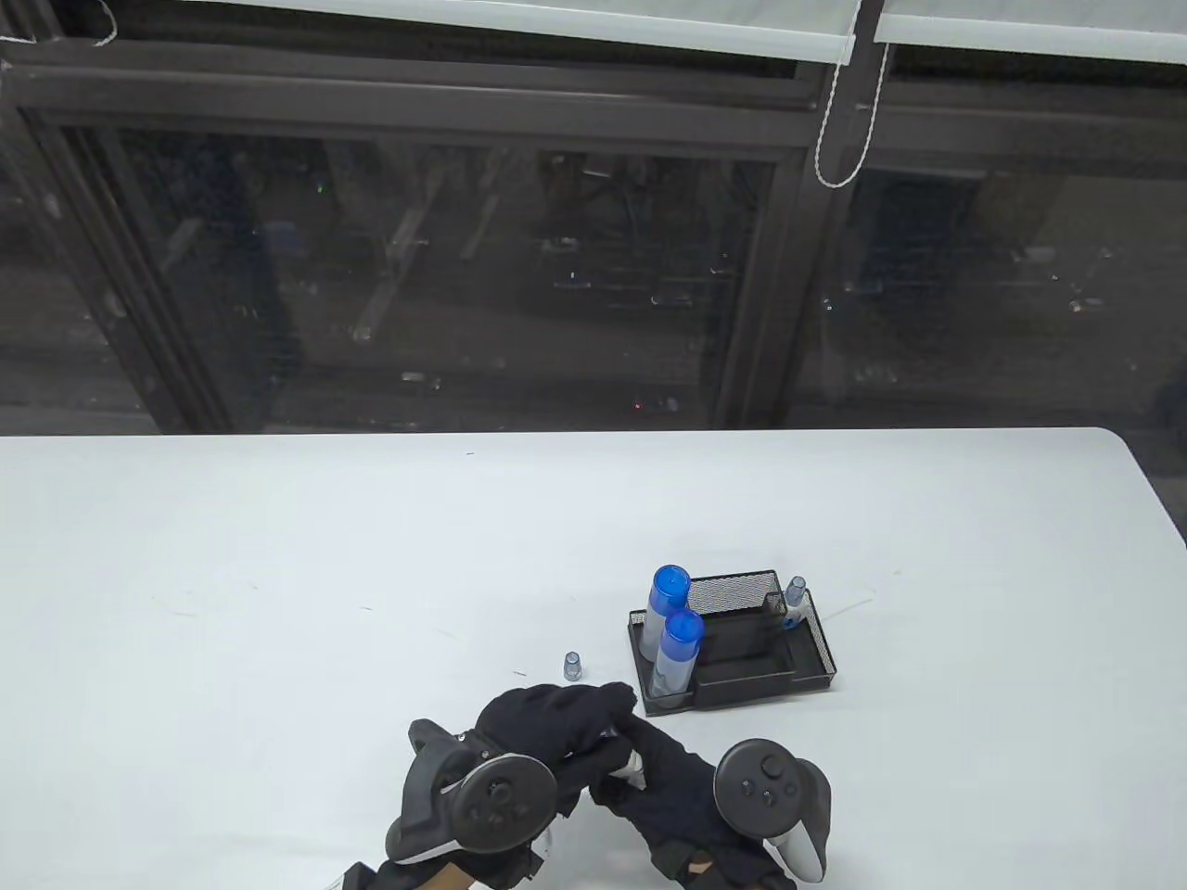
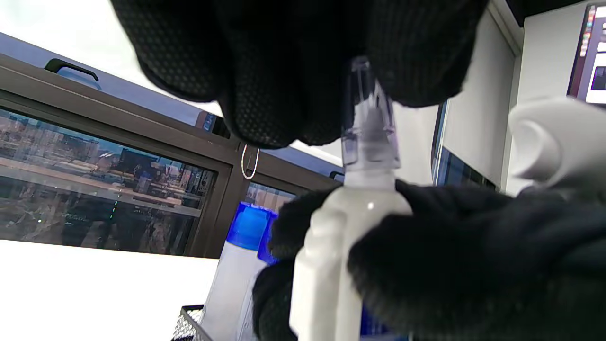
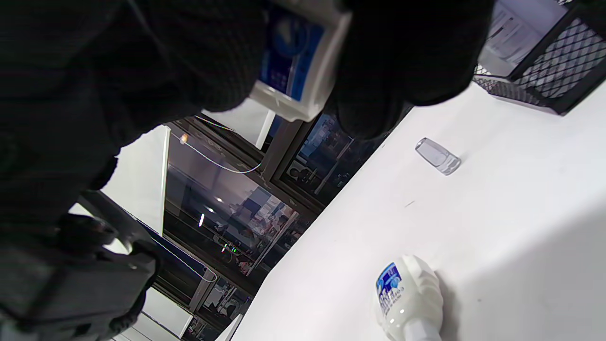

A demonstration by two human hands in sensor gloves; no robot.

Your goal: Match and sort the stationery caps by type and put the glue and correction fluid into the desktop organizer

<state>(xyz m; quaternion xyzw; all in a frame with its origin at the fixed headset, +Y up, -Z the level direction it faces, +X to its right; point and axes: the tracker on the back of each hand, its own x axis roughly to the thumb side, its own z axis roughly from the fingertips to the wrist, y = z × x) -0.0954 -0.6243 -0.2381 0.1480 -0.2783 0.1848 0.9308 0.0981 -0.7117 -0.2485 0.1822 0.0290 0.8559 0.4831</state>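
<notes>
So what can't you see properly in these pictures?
- Table view: the white bottle is almost fully hidden by the left hand and right hand.
- Left wrist view: the clear cap's top is covered by glove fingers.
- Right wrist view: the held bottle's label is cut off by fingers.
- Right wrist view: a second bottle runs off the bottom edge.

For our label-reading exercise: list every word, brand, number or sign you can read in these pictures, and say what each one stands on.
No text here can be read for certain.
Lying correction fluid bottle: blue label with print, too blurred to read.
Held correction fluid bottle: blue label, print illegible.
Glue bottles: no legible print.
Screen at the left wrist view's edge: content too small.
</notes>
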